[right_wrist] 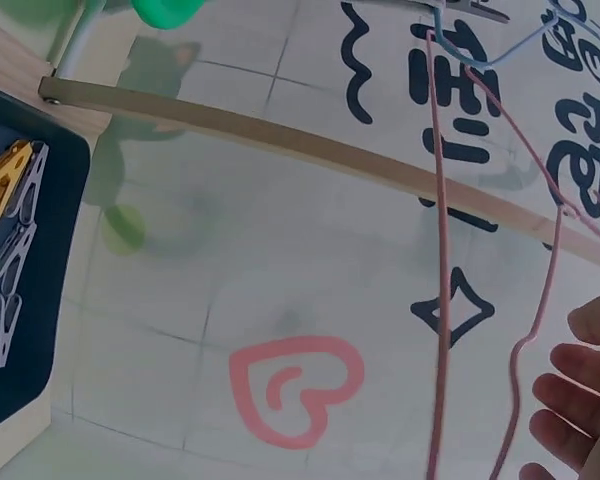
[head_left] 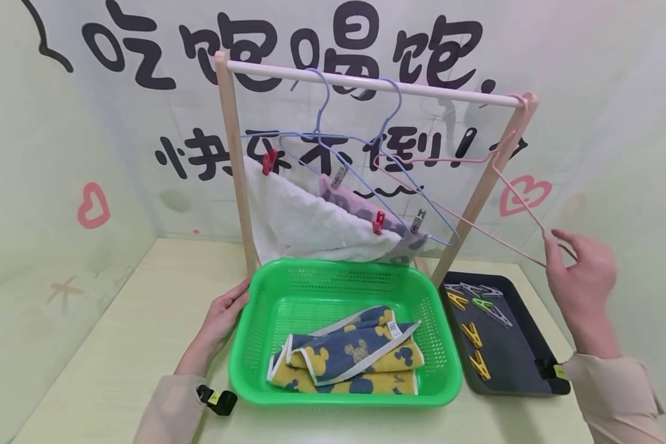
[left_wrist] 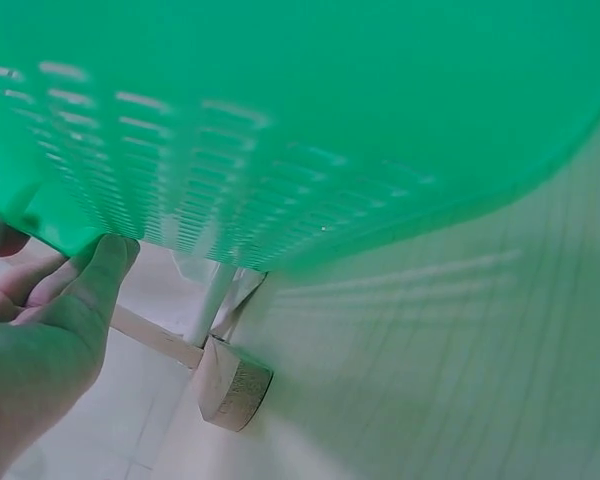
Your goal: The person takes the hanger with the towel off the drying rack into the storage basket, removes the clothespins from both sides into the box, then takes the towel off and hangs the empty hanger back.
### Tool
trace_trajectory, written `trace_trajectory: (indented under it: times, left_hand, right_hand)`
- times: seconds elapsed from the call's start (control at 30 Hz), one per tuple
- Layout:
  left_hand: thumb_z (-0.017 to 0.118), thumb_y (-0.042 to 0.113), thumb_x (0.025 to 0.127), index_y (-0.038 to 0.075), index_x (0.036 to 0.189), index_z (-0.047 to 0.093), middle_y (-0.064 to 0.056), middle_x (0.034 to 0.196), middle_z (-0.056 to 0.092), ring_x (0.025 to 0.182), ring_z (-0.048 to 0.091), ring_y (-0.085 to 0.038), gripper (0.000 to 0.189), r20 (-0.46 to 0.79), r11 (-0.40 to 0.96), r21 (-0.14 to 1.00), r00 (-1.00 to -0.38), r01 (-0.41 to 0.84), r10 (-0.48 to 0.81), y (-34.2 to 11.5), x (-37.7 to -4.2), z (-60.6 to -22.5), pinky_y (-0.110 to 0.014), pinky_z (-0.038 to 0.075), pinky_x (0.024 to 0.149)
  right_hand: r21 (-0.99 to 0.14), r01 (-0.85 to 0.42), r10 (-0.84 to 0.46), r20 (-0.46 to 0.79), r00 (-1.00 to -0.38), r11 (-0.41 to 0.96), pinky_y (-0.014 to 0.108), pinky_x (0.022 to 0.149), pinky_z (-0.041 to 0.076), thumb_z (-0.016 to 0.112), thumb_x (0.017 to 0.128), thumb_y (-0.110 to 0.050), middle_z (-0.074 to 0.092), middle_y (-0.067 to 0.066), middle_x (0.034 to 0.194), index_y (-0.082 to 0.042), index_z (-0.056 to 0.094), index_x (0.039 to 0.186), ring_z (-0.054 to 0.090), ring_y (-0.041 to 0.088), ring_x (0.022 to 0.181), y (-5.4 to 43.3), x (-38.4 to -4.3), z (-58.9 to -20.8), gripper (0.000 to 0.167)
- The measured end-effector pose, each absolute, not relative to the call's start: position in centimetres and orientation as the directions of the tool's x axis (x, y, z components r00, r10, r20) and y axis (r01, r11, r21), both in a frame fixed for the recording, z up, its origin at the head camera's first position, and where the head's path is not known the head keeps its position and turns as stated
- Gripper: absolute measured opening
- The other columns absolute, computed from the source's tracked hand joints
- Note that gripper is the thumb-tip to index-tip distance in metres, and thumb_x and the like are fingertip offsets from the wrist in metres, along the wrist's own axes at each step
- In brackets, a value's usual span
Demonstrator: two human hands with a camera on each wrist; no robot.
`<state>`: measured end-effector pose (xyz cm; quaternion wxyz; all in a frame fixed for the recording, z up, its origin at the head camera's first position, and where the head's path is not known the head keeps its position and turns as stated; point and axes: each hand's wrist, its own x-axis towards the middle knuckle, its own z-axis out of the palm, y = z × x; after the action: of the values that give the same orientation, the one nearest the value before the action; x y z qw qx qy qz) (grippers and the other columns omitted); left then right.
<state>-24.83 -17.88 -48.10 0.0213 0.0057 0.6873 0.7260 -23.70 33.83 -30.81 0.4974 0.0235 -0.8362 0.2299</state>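
My left hand [head_left: 224,314] grips the left rim of a green plastic basket [head_left: 346,402]; in the left wrist view the thumb [left_wrist: 105,265] presses against its edge. Inside the basket lies a folded blue and yellow patterned towel [head_left: 355,354]. My right hand [head_left: 583,271] is at the right end of a pink clothes hanger [head_left: 488,237], which hangs by its hook at the rail's right end. In the right wrist view the fingers [right_wrist: 565,405] are spread loosely beside the hanger wire, not curled round it. The hanger's end is partly hidden by the hand.
A wooden rack with a white rail [head_left: 366,81] stands behind the basket. Two blue hangers [head_left: 391,117] carry a white towel [head_left: 305,216] with red clips and a pink-grey towel [head_left: 361,203] with grey clips. A dark tray [head_left: 524,345] at right holds several clothespins [head_left: 470,335].
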Motion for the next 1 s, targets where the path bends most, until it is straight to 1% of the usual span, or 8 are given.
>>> trace_trajectory:
  times: [0.1, 0.17, 0.4, 0.5, 0.63, 0.73, 0.83, 1.0]
  left_hand:
    - [0.047, 0.012, 0.099, -0.005, 0.141, 0.03, -0.015, 0.147, 0.029, 0.137, 0.023, -0.028, 0.049, -0.025, -0.05, 0.998, -0.999, -0.027, 0.04, -17.8, -24.8, -48.1, -0.007, 0.038, 0.092]
    - [0.047, 0.012, 0.099, -0.005, 0.141, 0.03, -0.015, 0.147, 0.029, 0.137, 0.023, -0.028, 0.048, -0.029, -0.048, 0.998, -0.999, -0.031, 0.04, -17.8, -24.8, -48.0, -0.007, 0.038, 0.092]
    - [0.048, 0.012, 0.099, -0.005, 0.141, 0.031, -0.014, 0.146, 0.029, 0.137, 0.024, -0.028, 0.048, -0.035, -0.042, 0.998, -0.999, -0.036, 0.032, -17.9, -24.8, -48.1, -0.007, 0.038, 0.091]
    - [0.048, 0.013, 0.099, -0.004, 0.141, 0.031, -0.015, 0.146, 0.029, 0.136, 0.024, -0.028, 0.049, -0.031, -0.034, 0.999, -0.999, -0.032, 0.031, -17.9, -24.7, -48.1, -0.007, 0.038, 0.091]
    - [0.048, 0.014, 0.099, -0.004, 0.141, 0.032, -0.014, 0.146, 0.029, 0.136, 0.026, -0.025, 0.048, -0.025, -0.038, 0.999, -0.999, -0.026, 0.027, -17.9, -24.7, -48.2, -0.008, 0.039, 0.092]
    - [0.048, 0.014, 0.099, -0.004, 0.141, 0.031, -0.014, 0.146, 0.029, 0.135, 0.029, -0.019, 0.049, -0.024, -0.044, 0.999, -0.999, -0.026, 0.031, -17.8, -24.7, -48.2, -0.009, 0.039, 0.092]
    - [0.048, 0.015, 0.099, -0.003, 0.141, 0.031, -0.013, 0.147, 0.03, 0.134, 0.03, -0.016, 0.049, -0.03, -0.048, 0.998, -0.999, -0.031, 0.033, -17.7, -24.7, -48.2, -0.009, 0.039, 0.092]
    - [0.048, 0.015, 0.099, -0.002, 0.142, 0.032, -0.012, 0.147, 0.03, 0.135, 0.028, -0.02, 0.049, -0.03, -0.051, 0.998, -0.999, -0.031, 0.028, -17.6, -24.7, -48.2, -0.009, 0.039, 0.092]
  right_hand:
    - [-0.327, -0.351, 0.138, 0.873, -0.467, 0.877, 0.034, 0.077, 0.034, 0.064, 0.084, -0.001, 0.066, 0.026, 0.095, 0.008, 0.068, 0.1, 0.054, 0.042, 0.09, 32.8, -24.6, -30.7, 0.019]
    - [-0.315, -0.393, 0.086, 0.862, -0.5, 0.864, 0.035, 0.078, 0.035, 0.065, 0.083, 0.001, 0.066, 0.026, 0.097, 0.008, 0.067, 0.101, 0.054, 0.043, 0.092, 31.7, -25.2, -30.4, 0.019]
    - [-0.348, -0.518, -0.106, 0.744, -0.66, 0.782, 0.014, 0.074, 0.043, 0.067, 0.083, 0.003, 0.068, 0.022, 0.094, 0.008, 0.067, 0.099, 0.06, 0.032, 0.085, 26.9, -27.1, -29.6, 0.016]
    - [-0.38, -0.531, -0.155, 0.686, -0.711, 0.757, 0.03, 0.074, 0.052, 0.066, 0.085, 0.0, 0.067, 0.022, 0.095, 0.007, 0.067, 0.101, 0.061, 0.031, 0.084, 24.9, -28.1, -29.3, 0.017]
    - [-0.435, -0.498, -0.157, 0.615, -0.773, 0.75, 0.047, 0.076, 0.053, 0.064, 0.088, -0.003, 0.066, 0.022, 0.098, 0.006, 0.066, 0.105, 0.062, 0.032, 0.087, 22.8, -29.3, -29.0, 0.02]
    - [-0.486, -0.451, -0.109, 0.581, -0.806, 0.748, 0.04, 0.075, 0.055, 0.064, 0.089, -0.004, 0.067, 0.021, 0.097, 0.006, 0.066, 0.106, 0.063, 0.03, 0.086, 21.8, -30.1, -28.9, 0.02]
    - [-0.54, -0.417, -0.051, 0.567, -0.822, 0.731, 0.023, 0.07, 0.052, 0.064, 0.089, -0.006, 0.068, 0.019, 0.093, 0.005, 0.067, 0.104, 0.063, 0.027, 0.081, 21.1, -30.6, -28.8, 0.018]
    - [-0.637, -0.404, 0.043, 0.566, -0.823, 0.657, 0.009, 0.061, 0.046, 0.062, 0.091, -0.009, 0.068, 0.017, 0.086, 0.003, 0.069, 0.098, 0.06, 0.015, 0.07, 20.6, -30.7, -28.8, 0.016]
